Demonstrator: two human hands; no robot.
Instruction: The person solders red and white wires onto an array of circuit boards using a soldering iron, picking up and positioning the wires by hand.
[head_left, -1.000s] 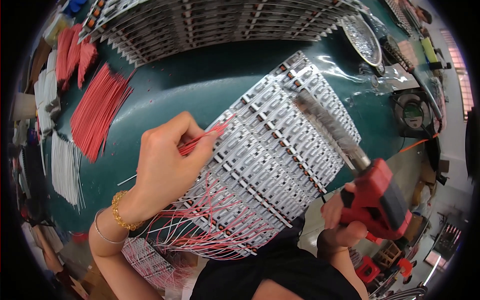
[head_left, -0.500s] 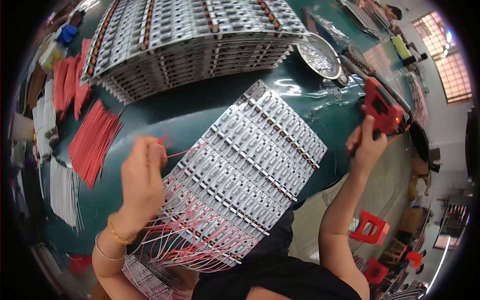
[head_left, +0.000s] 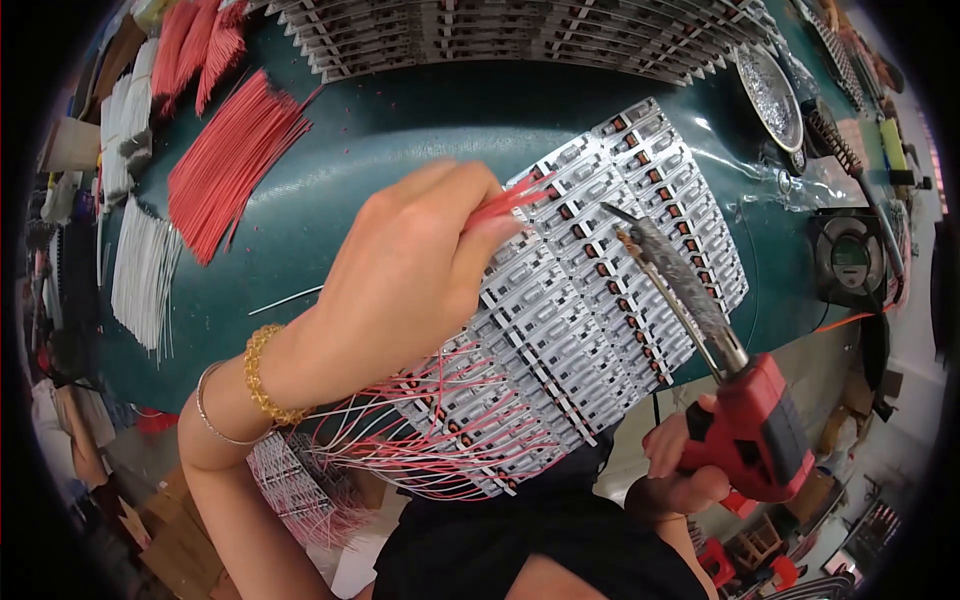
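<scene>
A panel of small grey circuit boards (head_left: 590,290) lies tilted on the green table, with many red and white wires (head_left: 450,420) trailing from its near-left part. My left hand (head_left: 410,250) is closed, pinching a few red wires (head_left: 510,203) whose ends reach over the panel's upper-left edge. My right hand (head_left: 680,465) is wrapped round the handle of a red and black soldering gun (head_left: 755,425). The gun's dark pointed tip is over the upper part of the panel, to the right of the red wires. Whether it touches the boards I cannot tell.
A tall stack of similar panels (head_left: 520,40) stands at the back. On the left lie a red wire bundle (head_left: 235,165) and a white one (head_left: 145,275). A round metal dish (head_left: 770,97) and a dark boxy device (head_left: 850,257) sit at the right.
My left hand has moved right, bringing red wires over the panel edge. My right hand has brought the soldering gun from the far right in over the panel. The view has shifted too.
</scene>
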